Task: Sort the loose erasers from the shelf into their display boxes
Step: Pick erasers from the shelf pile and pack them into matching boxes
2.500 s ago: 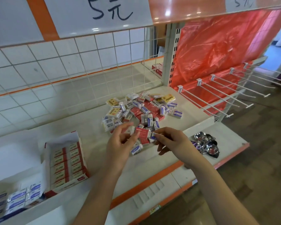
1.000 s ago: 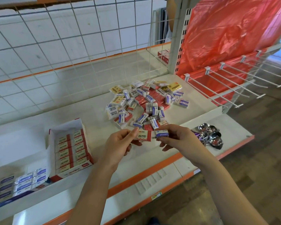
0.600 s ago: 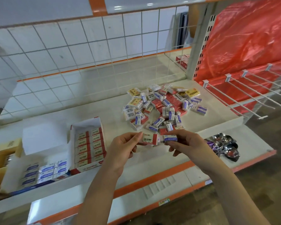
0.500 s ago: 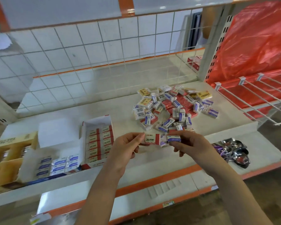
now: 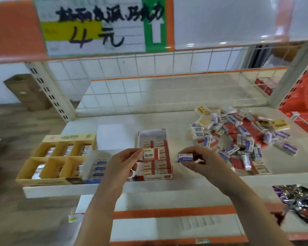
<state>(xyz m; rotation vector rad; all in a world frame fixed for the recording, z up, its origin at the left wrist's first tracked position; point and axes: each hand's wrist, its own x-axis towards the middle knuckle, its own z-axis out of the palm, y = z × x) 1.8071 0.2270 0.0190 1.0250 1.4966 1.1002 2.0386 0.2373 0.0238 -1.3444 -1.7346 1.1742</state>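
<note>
The left hand [image 5: 122,161] pinches a red eraser [image 5: 151,154] above the red box [image 5: 154,176]. The right hand [image 5: 201,159] pinches a blue eraser [image 5: 185,157] beside it. Align each label with its rows; seat flat.

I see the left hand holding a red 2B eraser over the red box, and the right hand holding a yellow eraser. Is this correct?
Not quite. In the head view the right hand pinches a blue and white eraser marked ERASER, not a yellow one. The rest holds: the left hand holds the red 2B eraser over the red box.
</note>
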